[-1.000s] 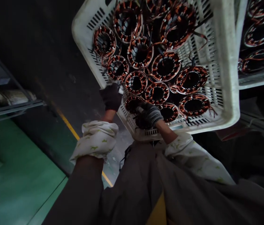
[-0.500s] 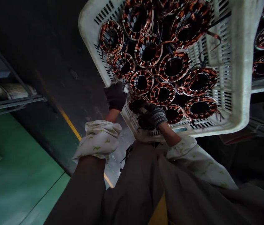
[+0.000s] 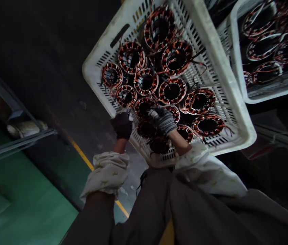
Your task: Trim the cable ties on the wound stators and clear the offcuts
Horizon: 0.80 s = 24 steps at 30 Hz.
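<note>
A white perforated plastic crate [image 3: 100, 44] holds several copper-wound stators, with orange windings, white ties and dark centres. My left hand [image 3: 122, 126], in a dark glove, is closed on the crate's near left edge. My right hand [image 3: 163, 119], in a grey striped glove, reaches over the crate's near corner among the stators. Its fingertips are at the rim of a copper-wound stator [image 3: 144, 107], and I cannot tell whether they grip it. Two darker stators [image 3: 147, 129] lie just below that hand.
A second white crate [image 3: 243, 58] of stators stands at the upper right. Below lie a dark floor with a yellow line [image 3: 81, 154] and a green surface [image 3: 26, 197]. A metal rail [image 3: 13, 146] runs at the left.
The whole view has turned, so the crate now appears tilted clockwise. My right hand has moved farther in over the stators, while my left hand stays at the crate's edge.
</note>
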Each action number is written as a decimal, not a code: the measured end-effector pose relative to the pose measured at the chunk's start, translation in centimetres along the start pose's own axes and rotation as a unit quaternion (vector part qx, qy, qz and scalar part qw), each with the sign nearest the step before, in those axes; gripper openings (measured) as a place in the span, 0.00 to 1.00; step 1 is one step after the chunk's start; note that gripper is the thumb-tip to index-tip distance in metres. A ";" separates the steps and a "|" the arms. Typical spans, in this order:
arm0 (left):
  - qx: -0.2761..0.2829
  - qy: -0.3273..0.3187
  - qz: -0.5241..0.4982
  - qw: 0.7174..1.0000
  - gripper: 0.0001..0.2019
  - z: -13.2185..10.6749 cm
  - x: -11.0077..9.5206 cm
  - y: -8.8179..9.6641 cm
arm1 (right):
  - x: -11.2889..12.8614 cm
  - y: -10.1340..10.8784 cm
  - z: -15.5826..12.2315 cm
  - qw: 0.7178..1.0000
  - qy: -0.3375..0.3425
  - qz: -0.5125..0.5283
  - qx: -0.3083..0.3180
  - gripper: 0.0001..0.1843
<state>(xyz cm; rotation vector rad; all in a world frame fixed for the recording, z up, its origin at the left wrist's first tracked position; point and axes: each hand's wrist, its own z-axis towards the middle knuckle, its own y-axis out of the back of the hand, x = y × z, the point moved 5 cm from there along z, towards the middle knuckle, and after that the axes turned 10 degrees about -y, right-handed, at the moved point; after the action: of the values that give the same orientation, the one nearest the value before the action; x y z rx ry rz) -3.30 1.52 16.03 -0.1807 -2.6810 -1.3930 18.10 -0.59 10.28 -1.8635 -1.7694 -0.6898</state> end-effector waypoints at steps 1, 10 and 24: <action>0.003 -0.001 0.005 1.000 0.16 0.1 0.1 0.0 | -0.2 -0.4 0.4 1.000 -0.016 -0.020 -0.003 0.13; 0.011 0.008 0.019 1.000 0.19 0.1 0.2 -0.2 | 0.0 -0.5 0.7 0.989 -0.022 -0.145 0.031 0.14; 0.034 -0.002 0.054 0.998 0.22 0.0 0.8 -0.5 | 1.3 5.8 -0.2 0.985 0.069 0.097 -0.126 0.20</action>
<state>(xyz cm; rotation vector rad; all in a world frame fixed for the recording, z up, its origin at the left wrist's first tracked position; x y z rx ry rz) -4.18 1.26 15.74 -0.3183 -2.6727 -1.2711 23.89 -0.01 11.26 -2.0645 -1.4457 -0.9781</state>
